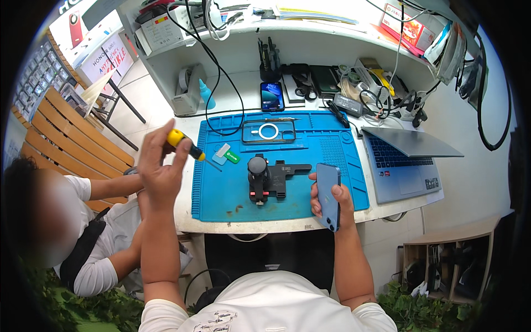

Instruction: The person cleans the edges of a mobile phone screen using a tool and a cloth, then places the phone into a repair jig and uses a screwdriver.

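Note:
My left hand (160, 166) is raised over the mat's left side, fingers closed on a small yellow and black screwdriver (186, 145) whose thin shaft points down to the right. In my right hand (344, 206) I hold a blue smartphone (328, 191), its back facing up and the camera end toward me. Both hands are above a blue repair mat (221, 193). Between them a black clamp-like fixture (268, 180) with a round grey knob stands on the mat. A clear phone case (269, 131) with a white ring lies farther back, and small green and white pieces (226, 154) lie near the screwdriver tip.
An open laptop (406, 166) stands at the right edge. Behind the mat are another phone (272, 97), a blue squeeze bottle (207, 94), a tape dispenser (187, 91) and tangled cables (381, 99). A black cable hangs over the mat's back left. Another person (97, 227) sits at the left.

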The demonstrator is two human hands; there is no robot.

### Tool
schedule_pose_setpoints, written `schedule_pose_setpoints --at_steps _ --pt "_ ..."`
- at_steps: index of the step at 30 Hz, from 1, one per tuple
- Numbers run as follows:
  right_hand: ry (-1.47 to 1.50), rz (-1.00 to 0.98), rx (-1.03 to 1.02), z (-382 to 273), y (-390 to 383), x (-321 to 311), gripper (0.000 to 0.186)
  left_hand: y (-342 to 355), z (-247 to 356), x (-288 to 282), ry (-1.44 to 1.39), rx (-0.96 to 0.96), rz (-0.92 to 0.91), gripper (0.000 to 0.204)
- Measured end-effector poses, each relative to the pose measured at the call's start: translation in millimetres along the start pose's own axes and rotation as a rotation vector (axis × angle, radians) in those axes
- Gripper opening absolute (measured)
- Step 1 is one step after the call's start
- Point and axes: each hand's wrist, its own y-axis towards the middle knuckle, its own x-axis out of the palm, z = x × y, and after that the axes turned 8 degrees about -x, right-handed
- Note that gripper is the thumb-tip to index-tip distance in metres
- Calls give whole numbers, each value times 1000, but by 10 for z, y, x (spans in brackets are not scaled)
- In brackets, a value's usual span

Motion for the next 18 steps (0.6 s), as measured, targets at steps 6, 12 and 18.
schedule_pose_setpoints --at_steps 6,12,18 --pt "-31 -20 -9 -5 -12 26 85 -205 -74 172 -218 -215 -237 80" --pt "-36 -8 -12 5 -25 -3 82 -79 -80 291 -281 -236 -108 89" --pt "-21 -14 -9 -2 -1 -10 80 359 -480 953 -244 86 -122 44"
